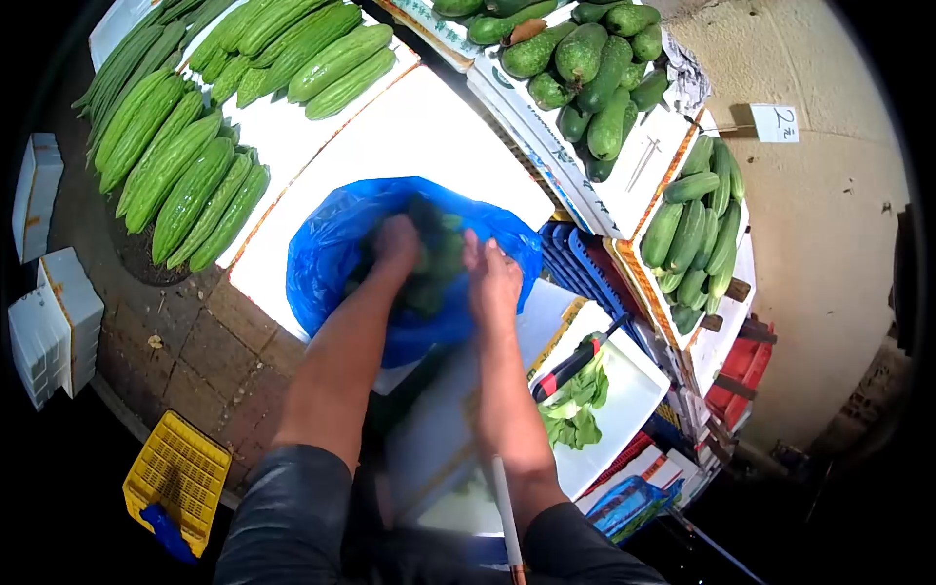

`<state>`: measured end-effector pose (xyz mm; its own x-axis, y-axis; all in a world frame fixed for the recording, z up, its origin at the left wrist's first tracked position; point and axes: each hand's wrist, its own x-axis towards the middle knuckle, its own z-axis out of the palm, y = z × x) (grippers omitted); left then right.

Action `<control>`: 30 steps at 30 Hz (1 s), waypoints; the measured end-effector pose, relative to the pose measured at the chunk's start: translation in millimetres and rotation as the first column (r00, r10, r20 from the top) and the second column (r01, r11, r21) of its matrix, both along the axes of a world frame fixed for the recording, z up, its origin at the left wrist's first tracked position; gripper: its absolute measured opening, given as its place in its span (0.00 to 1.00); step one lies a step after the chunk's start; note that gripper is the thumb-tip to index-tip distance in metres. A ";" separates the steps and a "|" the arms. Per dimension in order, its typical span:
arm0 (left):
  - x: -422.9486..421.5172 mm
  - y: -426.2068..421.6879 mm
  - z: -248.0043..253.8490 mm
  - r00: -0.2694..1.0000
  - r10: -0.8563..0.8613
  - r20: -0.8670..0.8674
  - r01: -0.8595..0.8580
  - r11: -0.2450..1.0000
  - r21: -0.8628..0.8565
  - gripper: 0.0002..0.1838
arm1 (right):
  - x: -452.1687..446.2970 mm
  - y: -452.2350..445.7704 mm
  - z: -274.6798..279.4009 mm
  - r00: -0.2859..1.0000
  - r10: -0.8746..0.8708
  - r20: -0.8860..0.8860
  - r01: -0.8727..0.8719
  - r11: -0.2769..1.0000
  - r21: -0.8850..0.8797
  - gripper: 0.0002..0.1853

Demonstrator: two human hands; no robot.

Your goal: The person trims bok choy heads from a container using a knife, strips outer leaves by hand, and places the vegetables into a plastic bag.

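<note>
A blue plastic bag [317, 244], spread wide, sits on the white foam boxes in front of me. Dark leafy greens [429, 292] lie inside it, blurred. My left hand [396, 248] reaches down into the bag against the greens, its fingertips hidden. Over the bag's right side is my right hand [495, 278], with thumb and fingers apart beside the greens and nothing visible between them. To the right, a knife with a black and red handle [564, 370] and some cut leafy greens [577, 405] rest on a white foam lid [624, 390].
Bitter melons [185, 185] are piled at the left. Green gourds [595, 78] and cucumbers [697, 234] fill boxes at the right, near a price card [775, 123]. A yellow crate [180, 478] stands on the paving. A white stick [507, 517] juts up close to the camera.
</note>
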<state>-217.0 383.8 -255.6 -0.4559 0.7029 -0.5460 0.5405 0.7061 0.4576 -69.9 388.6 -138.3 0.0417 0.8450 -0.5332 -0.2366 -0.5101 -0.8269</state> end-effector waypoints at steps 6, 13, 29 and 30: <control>2.6 -7.5 15.9 0.998 -0.037 -0.049 0.040 0.997 0.059 0.18 | 3.8 -4.2 2.6 0.987 0.141 0.071 -0.129 0.979 -0.158 0.23; -3.1 -67.4 70.2 0.997 0.073 0.031 -0.080 0.927 0.366 0.26 | 12.4 -10.7 28.5 0.969 0.247 -0.003 -0.241 0.943 -0.227 0.26; -90.6 -123.9 143.3 0.981 0.195 -0.011 -0.169 0.876 0.451 0.28 | 7.5 8.3 11.5 0.270 -0.062 0.961 -0.731 0.637 0.246 0.24; -93.7 -124.1 142.1 0.978 0.208 0.020 -0.197 0.883 0.426 0.28 | 7.1 13.2 12.1 0.313 -0.022 0.949 -0.712 0.656 0.250 0.24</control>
<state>-310.7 259.7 -113.4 -0.6230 0.7553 -0.2033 0.4219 0.5433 0.7259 -62.8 401.8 -126.2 -0.2541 0.9555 0.1498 0.8087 0.2949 -0.5090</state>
